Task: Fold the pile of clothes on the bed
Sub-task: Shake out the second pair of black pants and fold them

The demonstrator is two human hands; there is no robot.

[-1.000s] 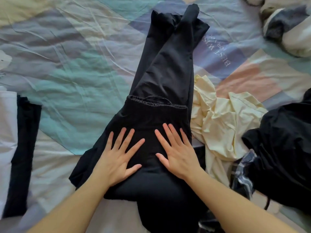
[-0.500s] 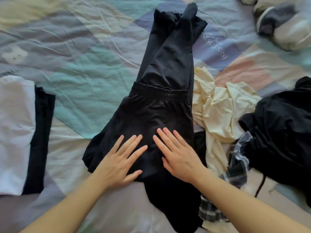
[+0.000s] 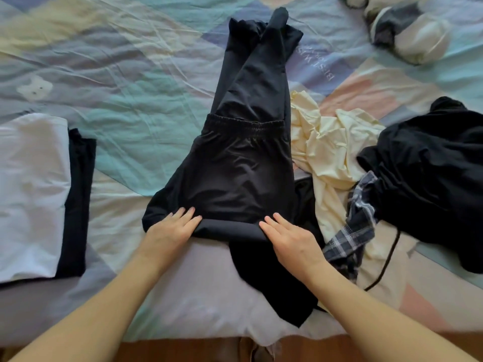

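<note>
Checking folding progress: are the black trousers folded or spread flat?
Partly folded: the black trousers are doubled, waistband lying over the legs, both hands at the near fold.

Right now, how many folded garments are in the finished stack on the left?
2: a white garment on top, and a black garment beneath it, showing along its right edge. More may be hidden underneath.

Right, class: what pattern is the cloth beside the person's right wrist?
Dark blue and white plaid cloth, seen in the head view.

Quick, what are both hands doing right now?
Left hand: open, fingers straight, pressing the folded edge of the black pants.
Right hand: open, fingers straight, pressing the same edge.
</note>
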